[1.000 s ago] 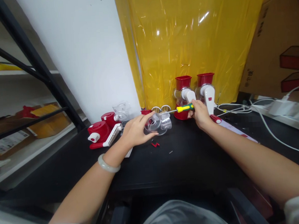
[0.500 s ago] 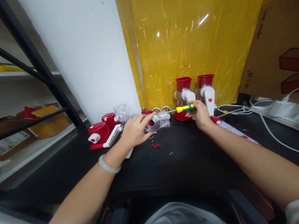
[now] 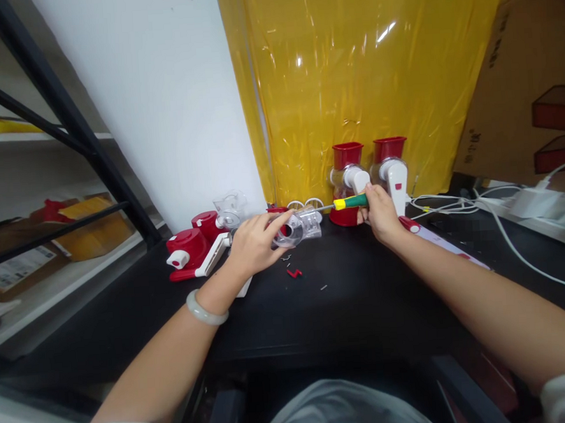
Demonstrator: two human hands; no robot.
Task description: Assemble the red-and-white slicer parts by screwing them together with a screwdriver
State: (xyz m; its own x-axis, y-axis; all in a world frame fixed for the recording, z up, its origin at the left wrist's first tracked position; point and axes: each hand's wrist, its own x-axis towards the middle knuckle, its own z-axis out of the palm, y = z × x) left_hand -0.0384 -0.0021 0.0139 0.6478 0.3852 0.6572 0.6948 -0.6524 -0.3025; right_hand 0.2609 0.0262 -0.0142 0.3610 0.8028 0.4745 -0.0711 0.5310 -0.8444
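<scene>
My left hand is closed round a clear plastic housing, which has a round opening facing me and a narrower part pointing right. My right hand grips the green and yellow handle of a screwdriver. Its metal shaft points left, and the tip reaches the upper part of the clear housing; whether it sits in a screw is too small to tell. Below the housing, a small red plastic piece and a thin metal pin lie on the black table, with other tiny metal bits beside them.
Two red and white rotary graters stand at the back by the yellow plastic curtain. Red grater bases and a white crank handle lie left of my left hand. White cables and a power strip are at right.
The screwdriver handle has turned in my right hand, showing more green on its side. My left hand and the clear housing stay nearly in place.
</scene>
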